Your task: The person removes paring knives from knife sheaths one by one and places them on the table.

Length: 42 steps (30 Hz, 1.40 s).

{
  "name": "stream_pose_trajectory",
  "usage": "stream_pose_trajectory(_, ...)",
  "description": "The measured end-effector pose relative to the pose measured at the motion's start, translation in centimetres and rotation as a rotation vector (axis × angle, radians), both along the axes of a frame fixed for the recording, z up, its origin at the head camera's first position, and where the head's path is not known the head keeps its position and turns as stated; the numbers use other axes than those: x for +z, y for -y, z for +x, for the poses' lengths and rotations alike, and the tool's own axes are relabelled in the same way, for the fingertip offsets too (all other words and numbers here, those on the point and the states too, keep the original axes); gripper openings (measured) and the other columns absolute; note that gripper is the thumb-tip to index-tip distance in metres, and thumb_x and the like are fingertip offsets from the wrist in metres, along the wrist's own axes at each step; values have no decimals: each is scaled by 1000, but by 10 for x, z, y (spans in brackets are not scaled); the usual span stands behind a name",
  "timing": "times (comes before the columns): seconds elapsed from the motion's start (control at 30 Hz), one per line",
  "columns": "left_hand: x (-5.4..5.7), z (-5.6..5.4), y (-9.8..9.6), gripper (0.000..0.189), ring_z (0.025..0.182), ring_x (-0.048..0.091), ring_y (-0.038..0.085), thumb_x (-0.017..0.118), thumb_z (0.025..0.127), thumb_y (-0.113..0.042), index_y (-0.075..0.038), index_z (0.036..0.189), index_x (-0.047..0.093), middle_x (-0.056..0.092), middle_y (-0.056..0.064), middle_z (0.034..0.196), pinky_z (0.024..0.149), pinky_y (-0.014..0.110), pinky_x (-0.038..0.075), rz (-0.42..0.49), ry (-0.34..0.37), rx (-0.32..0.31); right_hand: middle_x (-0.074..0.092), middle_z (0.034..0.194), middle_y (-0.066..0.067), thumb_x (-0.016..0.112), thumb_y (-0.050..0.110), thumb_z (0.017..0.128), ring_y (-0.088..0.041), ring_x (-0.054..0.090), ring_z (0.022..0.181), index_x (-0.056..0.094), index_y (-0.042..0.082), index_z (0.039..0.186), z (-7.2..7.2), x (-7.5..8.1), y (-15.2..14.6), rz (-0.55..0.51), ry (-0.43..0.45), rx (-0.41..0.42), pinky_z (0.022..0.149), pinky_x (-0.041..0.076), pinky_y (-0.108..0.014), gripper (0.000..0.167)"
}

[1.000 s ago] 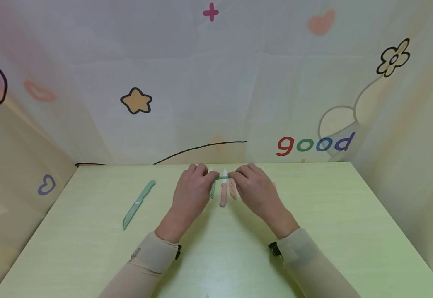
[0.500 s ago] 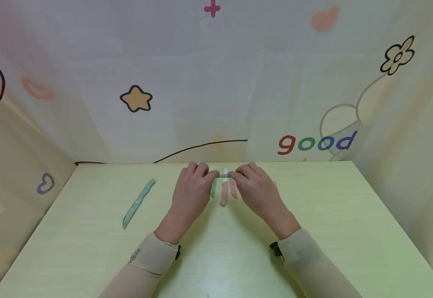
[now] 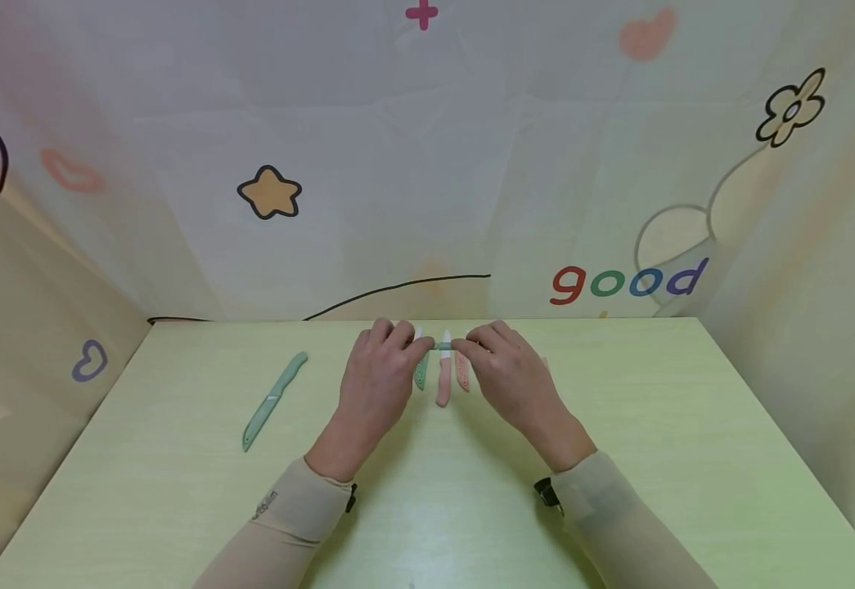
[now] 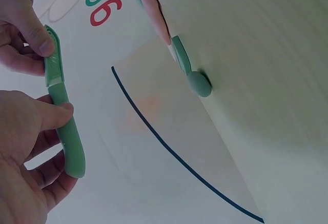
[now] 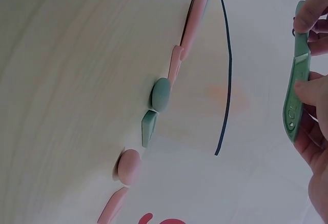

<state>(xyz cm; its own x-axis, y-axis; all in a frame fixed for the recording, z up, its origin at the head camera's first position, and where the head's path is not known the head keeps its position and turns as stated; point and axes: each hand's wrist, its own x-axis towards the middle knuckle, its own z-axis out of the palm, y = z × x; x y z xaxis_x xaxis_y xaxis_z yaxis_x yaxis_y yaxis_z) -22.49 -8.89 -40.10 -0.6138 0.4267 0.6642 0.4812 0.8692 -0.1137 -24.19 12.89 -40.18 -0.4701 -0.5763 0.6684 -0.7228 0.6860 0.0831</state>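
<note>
My left hand [image 3: 377, 376] grips the handle of a small green knife [image 4: 72, 142], its thumb lying along the side. Over the blade sits a green knife sheath [image 5: 294, 101], pinched by my right hand [image 3: 506, 372] between thumb and fingers. A narrow pale strip of blade shows between handle and sheath in both wrist views. The knife is held level above the table, crosswise between the two hands. Below it lie a pink knife [image 3: 443, 384] with a white blade, a pink sheath [image 3: 462, 372] and a green sheath [image 3: 420, 375].
A green sheathed knife [image 3: 274, 401] lies slantwise on the table [image 3: 427, 515] at the left. Farther right, partly hidden by my right hand in the head view, are a rounded pink handle end [image 5: 129, 166] and another pink sheath [image 5: 113, 206]. A printed curtain [image 3: 398, 164] closes off the back.
Both hands keep their grip on the knife and its sheath and stay nearly still. The head view has shifted slightly, so the backdrop appears a little higher.
</note>
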Motion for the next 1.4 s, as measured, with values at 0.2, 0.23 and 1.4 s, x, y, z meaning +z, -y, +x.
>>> stream_pose_trajectory(0.2, 0, -1, 0, 33, 85, 51, 25, 72, 89, 9, -17, 108, 81, 63, 5, 93, 71, 36, 51, -7, -3, 9, 73, 100, -8, 83, -11, 84, -26, 65, 95, 81, 4, 111, -1, -1, -1, -1, 7, -3, 85, 59, -32, 31)
stream_pose_trajectory(0.23, 0, 0, 0, 33, 85, 51, 25, 72, 89, 10, -16, 107, 81, 63, 5, 93, 71, 36, 51, -7, -3, 8, 73, 100, -8, 83, -11, 84, -26, 65, 95, 81, 4, 111, -1, -1, -1, 1, 7, -4, 85, 59, -32, 31)
stream_pose_trajectory(1.4, 3, 0, 4, 31, 90, 57, 29, 76, 90, 8, -15, 111, 83, 67, 8, 97, 75, 41, 55, 13, 18, 21, 73, 101, -10, 90, -4, 81, -26, 65, 95, 81, 3, 113, -2, 1, -7, 33, 32, -53, 85, 59, -32, 34)
